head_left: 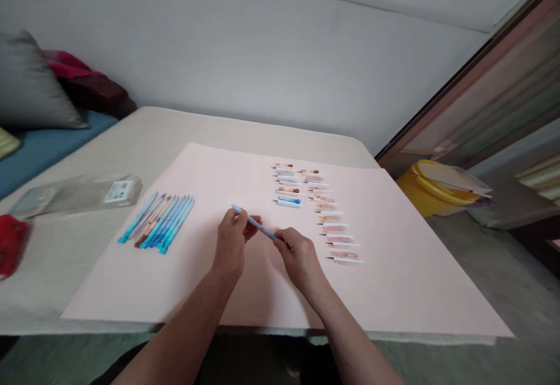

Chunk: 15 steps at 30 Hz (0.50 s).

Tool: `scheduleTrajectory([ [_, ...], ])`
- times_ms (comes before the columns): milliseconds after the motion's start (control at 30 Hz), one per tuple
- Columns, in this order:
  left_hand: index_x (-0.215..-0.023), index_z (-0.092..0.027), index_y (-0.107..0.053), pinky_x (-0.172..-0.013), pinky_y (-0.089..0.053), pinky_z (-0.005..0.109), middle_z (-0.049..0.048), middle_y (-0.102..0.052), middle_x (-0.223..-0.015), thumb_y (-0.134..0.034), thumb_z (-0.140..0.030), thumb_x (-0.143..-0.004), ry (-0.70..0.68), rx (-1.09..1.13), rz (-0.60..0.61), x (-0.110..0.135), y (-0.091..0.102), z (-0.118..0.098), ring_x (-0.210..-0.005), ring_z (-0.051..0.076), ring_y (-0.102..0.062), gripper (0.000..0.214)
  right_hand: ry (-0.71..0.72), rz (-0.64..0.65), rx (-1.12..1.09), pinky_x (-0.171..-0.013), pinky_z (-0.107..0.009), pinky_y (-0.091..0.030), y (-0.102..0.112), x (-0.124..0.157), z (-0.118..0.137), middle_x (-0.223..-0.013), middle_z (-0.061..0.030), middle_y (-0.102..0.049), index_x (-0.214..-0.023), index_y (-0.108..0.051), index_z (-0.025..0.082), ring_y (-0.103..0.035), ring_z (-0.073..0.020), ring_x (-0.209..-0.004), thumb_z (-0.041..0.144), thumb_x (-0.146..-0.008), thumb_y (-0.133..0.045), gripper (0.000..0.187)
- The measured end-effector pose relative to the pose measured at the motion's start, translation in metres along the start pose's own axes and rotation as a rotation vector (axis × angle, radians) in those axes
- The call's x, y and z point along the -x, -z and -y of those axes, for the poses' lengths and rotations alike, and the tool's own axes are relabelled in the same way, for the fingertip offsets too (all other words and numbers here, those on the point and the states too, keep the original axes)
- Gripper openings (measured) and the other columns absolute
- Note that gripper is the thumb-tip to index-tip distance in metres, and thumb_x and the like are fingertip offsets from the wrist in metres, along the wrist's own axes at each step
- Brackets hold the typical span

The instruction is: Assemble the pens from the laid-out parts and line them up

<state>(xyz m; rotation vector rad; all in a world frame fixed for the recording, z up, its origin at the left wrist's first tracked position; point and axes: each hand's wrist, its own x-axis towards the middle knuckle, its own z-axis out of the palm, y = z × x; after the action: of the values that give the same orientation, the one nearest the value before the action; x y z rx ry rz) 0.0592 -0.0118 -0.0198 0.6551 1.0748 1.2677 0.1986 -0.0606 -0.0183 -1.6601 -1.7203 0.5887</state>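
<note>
A blue pen (256,223) is held by both hands near the middle of the frame, a little above the pink sheet (394,268) that covers the table (144,125). Its long axis runs on a slant, from upper left to lower right. The left hand (231,240) takes the upper-left part, and its grip is pressed around the barrel, so the tip sticks out past the fingers. The right hand (300,256) pinches the lower-right end with the fingertips. The pen lies between the two grips, each hand has one end, and neither hand is nearer to it.

Left of the hands, more pens (157,224) lie side by side on the sheet, mostly blue. Right of the hands, small parts (332,230) lie in two columns. A clear packet (74,195) lies on the table at the left. A yellow bucket (431,189) stands at the right, beyond the table.
</note>
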Motion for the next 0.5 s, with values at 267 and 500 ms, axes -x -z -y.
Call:
scheduleTrajectory([
  [267, -0.081, -0.017, -0.052, -0.081, -0.049, 0.040, 0.0074, -0.067, -0.080, -0.060, -0.038, -0.077, 0.036, 0.039, 0.050, 0.0005, -0.0007, -0.0026, -0.077, 0.018, -0.063, 0.023, -0.061, -0.008, -0.051, -0.062, -0.023, -0.037, -0.0013, 0.0001, 0.0017, -0.076, -0.0015, -0.063, -0.080, -0.063, 0.019, -0.056, -0.0138, -0.070, 0.017, -0.082, -0.051, 0.013],
  [500, -0.083, -0.015, -0.055, -0.079, -0.050, 0.040, 0.0080, -0.067, -0.080, -0.065, -0.038, -0.073, 0.003, -0.005, 0.018, 0.0011, 0.0002, -0.0058, -0.076, 0.018, -0.063, 0.028, -0.049, -0.010, -0.040, -0.063, -0.024, -0.037, -0.0046, 0.0002, 0.0078, -0.078, -0.0032, -0.063, -0.082, -0.064, 0.018, -0.055, -0.0143, -0.069, 0.018, -0.080, -0.051, 0.013],
])
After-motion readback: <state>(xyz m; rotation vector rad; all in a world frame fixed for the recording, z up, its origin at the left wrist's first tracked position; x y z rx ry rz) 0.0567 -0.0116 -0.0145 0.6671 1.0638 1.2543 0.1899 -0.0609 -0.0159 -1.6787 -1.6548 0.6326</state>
